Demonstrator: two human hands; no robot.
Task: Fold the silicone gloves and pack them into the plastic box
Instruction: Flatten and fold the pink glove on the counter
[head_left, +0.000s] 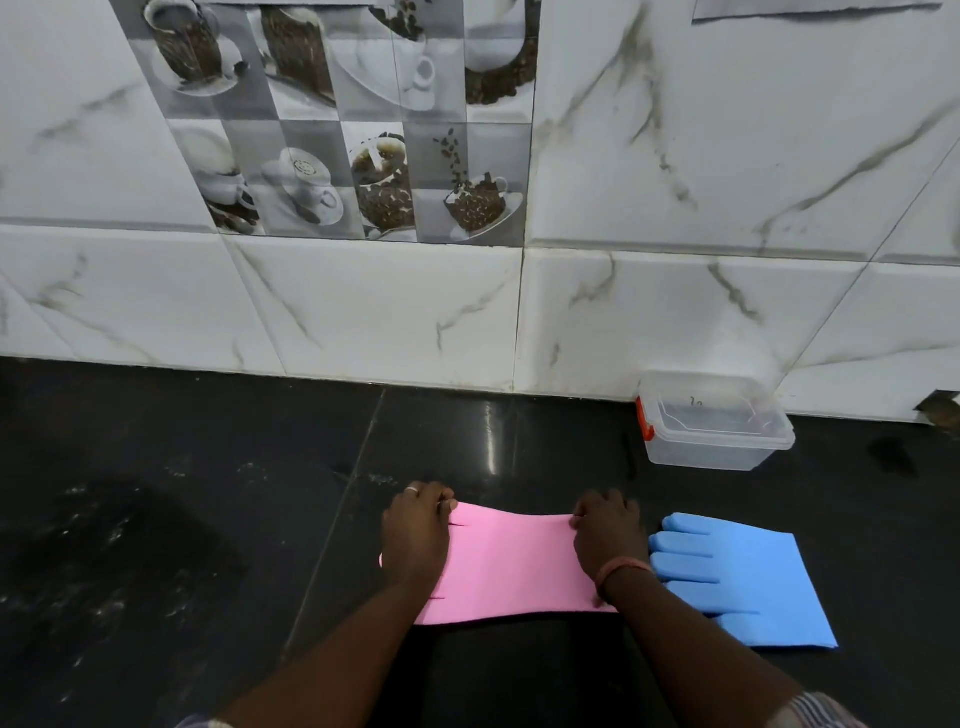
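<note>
A pink silicone glove (511, 564) lies flat on the black counter, its fingers pointing left. My left hand (415, 535) grips its finger end with curled fingers. My right hand (608, 535) grips the cuff end on the right. A blue silicone glove (743, 577) lies flat just right of my right hand, fingers pointing left, untouched. The clear plastic box (714, 431) with a lid and a red latch stands against the wall, behind the blue glove.
The black stone counter (208, 493) stretches to the left, with pale specks and a dull smear on it. A white marble-patterned tiled wall (415, 312) closes the back edge. A dark hole (940, 413) shows in the wall at far right.
</note>
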